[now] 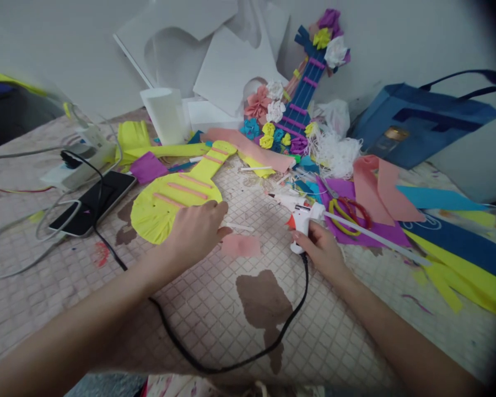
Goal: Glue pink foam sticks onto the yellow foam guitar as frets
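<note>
My right hand (320, 248) is closed around the handle of a white glue gun (301, 223), whose nozzle points left and up. A long glue stick (380, 240) juts from its back end. My left hand (202, 226) has curled fingers at a thin white stick (240, 226), one end of which runs in between thumb and forefinger. Partly behind that hand lies a yellow guitar-shaped piece (155, 212) with pink strips across its body and neck. A small pink paper piece (242, 246) rests on the table just below the stick.
A decorated blue paper guitar (300, 102) leans at the back. Scissors (343, 215) lie on purple paper right of the glue gun. A black cord (177, 344) loops across the front. Left are a phone (95, 201) and power strip (64, 171); a blue bag (421, 124) stands right.
</note>
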`<state>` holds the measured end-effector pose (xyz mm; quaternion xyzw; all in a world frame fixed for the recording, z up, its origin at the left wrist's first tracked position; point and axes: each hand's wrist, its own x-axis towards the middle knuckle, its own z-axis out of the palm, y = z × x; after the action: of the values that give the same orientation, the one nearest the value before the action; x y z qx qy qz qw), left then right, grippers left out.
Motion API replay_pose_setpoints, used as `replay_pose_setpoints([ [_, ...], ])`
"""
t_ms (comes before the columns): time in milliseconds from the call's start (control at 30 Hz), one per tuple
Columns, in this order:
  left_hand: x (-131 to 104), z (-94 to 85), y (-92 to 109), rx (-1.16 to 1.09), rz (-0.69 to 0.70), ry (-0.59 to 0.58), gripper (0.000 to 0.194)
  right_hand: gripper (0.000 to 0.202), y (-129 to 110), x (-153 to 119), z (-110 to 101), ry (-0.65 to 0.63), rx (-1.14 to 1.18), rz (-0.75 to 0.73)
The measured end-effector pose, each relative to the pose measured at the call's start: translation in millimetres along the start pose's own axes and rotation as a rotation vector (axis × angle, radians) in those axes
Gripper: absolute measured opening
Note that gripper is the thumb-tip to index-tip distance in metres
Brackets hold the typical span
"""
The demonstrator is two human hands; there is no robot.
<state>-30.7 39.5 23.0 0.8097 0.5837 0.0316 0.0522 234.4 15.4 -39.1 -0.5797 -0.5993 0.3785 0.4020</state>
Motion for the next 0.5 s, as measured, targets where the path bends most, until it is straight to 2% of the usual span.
replay_pose_setpoints([
  [67, -2.5, -1.8, 0.7, -0.001, 0.007, -0.043, 0.027, 0.023, -0.4, 0.5, 0.3, -0.003, -0.009, 0.004],
  [133, -3.6, -4.6, -0.4, 0.036, -0.013, -0.081, 0.041, 0.023, -0.8, 1.0, 0.6, -0.001, -0.019, 0.011],
  [200, -2.6, -8.0, -5.7, 0.068, -0.054, -0.071, 0.050, 0.024, -0.8, 1.3, 0.8, 0.002, -0.021, 0.022],
  [267, 0.5, -12.2, -16.4, -0.013, -0.037, -0.110, 0.041, 0.025, -0.2, 1.6, 0.9, 0.003, -0.015, 0.026],
  [333, 4.8, -16.5, -31.0, -0.236, 0.058, -0.276, 0.026, 0.025, 0.7, 1.7, 0.9, -0.003, -0.009, 0.019],
  [367, 7.0, -18.5, -38.2, -0.365, 0.110, -0.383, 0.024, 0.025, 1.3, 1.8, 0.9, -0.004, -0.007, 0.015],
  [400, 8.8, -20.2, -44.4, -0.429, 0.125, -0.442, 0.024, 0.025, 1.8, 1.9, 0.9, -0.004, -0.005, 0.013],
  [433, 10.2, -21.5, -48.7, -0.405, 0.101, -0.414, 0.024, 0.024, 2.4, 2.1, 0.9, 0.000, -0.002, 0.013],
  [500, 11.1, -22.5, -50.4, -0.214, -0.013, -0.193, 0.029, 0.023, 3.3, 2.5, 0.9, 0.008, 0.005, 0.014],
])
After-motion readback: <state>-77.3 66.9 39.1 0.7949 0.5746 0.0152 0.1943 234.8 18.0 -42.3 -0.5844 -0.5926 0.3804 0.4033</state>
